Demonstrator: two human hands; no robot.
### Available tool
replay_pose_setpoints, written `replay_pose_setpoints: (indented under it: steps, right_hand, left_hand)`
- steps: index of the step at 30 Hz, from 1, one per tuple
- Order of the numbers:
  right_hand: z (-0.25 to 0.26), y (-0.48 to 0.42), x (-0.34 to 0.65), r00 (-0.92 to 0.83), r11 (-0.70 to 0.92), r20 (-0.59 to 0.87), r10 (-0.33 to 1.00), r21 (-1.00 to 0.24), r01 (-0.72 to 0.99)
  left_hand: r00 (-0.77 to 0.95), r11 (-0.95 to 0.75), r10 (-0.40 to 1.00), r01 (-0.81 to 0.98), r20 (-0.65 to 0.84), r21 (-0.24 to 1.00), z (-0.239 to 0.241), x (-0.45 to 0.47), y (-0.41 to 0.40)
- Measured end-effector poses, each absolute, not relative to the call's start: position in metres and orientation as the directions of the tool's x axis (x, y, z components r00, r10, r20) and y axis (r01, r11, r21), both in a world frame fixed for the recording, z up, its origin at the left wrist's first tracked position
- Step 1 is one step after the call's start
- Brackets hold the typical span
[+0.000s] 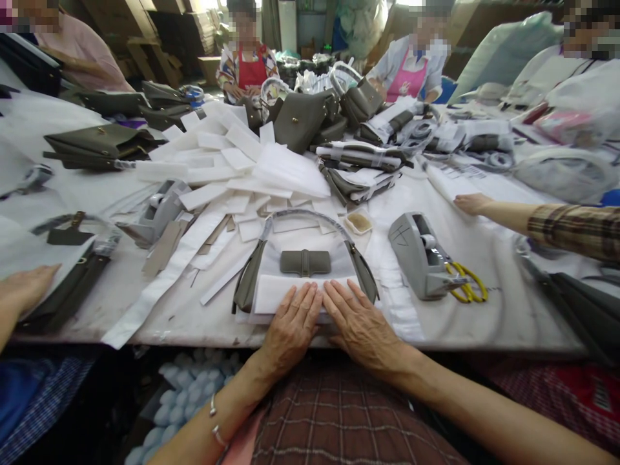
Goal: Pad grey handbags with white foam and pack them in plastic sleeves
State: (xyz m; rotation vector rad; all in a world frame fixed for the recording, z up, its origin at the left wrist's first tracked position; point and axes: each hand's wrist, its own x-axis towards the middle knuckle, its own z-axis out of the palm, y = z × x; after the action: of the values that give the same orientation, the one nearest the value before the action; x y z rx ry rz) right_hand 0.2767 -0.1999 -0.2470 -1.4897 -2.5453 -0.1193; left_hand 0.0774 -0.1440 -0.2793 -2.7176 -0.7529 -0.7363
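A dark olive handbag (305, 262) lies in front of me at the table's near edge, its plastic-wrapped handle arching away from me. White foam sheet (274, 294) covers the bag's lower front, while the olive strap tab shows above it. Flat on the foam, my left hand (296, 316) rests with its fingers stretched out. My right hand (361, 320) lies beside it, fingers also extended and pressing on the sheet's right part. The fingertips of the two hands nearly meet. What the thumbs touch underneath is hidden.
Grey tape dispensers (419, 258) (162, 210) stand on both sides. Yellow-handled scissors (467, 282) lie at the right one. Loose white foam pieces (232, 155) and more olive bags (305, 119) are heaped beyond. Co-workers' hands (472, 204) (29, 287) reach in from right and left.
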Motion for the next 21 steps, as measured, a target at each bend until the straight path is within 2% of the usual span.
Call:
replay_pose_setpoints:
  steps: [5, 8, 15, 21]
  right_hand:
    - [-0.251, -0.196, 0.280, -0.485, 0.502, 0.220, 0.846, -0.023, 0.865]
    - [-0.250, -0.191, 0.281, -0.467, 0.486, 0.235, 0.852, -0.025, 0.874]
    - [-0.250, -0.182, 0.277, -0.432, 0.446, 0.267, 0.862, 0.009, 0.895]
    - [-0.248, -0.175, 0.279, -0.430, 0.434, 0.321, 0.844, 0.065, 0.899]
  left_hand:
    - [0.807, -0.796, 0.431, 0.551, 0.404, -0.252, -0.274, 0.081, -0.146]
    - [0.813, -0.765, 0.421, 0.556, 0.402, -0.324, -0.275, 0.085, -0.141]
    - [0.814, -0.823, 0.356, 0.506, 0.459, -0.258, -0.270, 0.082, -0.126]
    - [0.795, -0.831, 0.323, 0.498, 0.513, -0.248, -0.261, 0.082, -0.119]
